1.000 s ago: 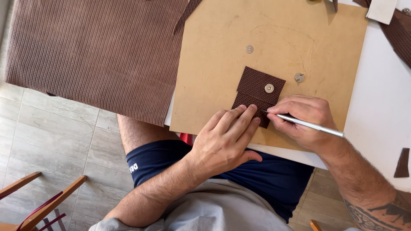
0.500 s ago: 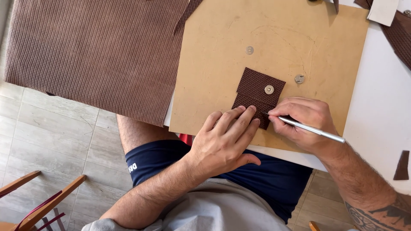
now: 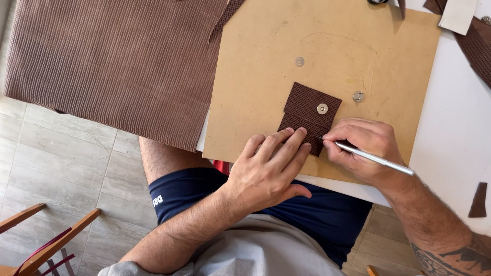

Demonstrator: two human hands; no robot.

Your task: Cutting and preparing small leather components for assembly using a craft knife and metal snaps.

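Note:
A small dark brown textured piece (image 3: 307, 113) with a folded flap and a round metal snap (image 3: 322, 108) lies on a tan board (image 3: 266, 66). My left hand (image 3: 268, 168) lies flat, its fingertips pressing the piece's lower edge. My right hand (image 3: 364, 148) holds a thin silver craft knife (image 3: 376, 159) like a pen, the tip touching the piece's right lower edge. Two loose metal snap parts (image 3: 299, 62) (image 3: 358, 96) rest on the board.
A large sheet of brown ribbed material (image 3: 112, 66) hangs over the table's left edge. The white table (image 3: 455, 133) carries brown scraps (image 3: 480, 200) and strips (image 3: 478, 43) at the right. A wooden chair (image 3: 46, 240) stands on the tiled floor at lower left.
My right hand has shifted a little along the piece's edge with the knife. My left hand stays pressed on the piece.

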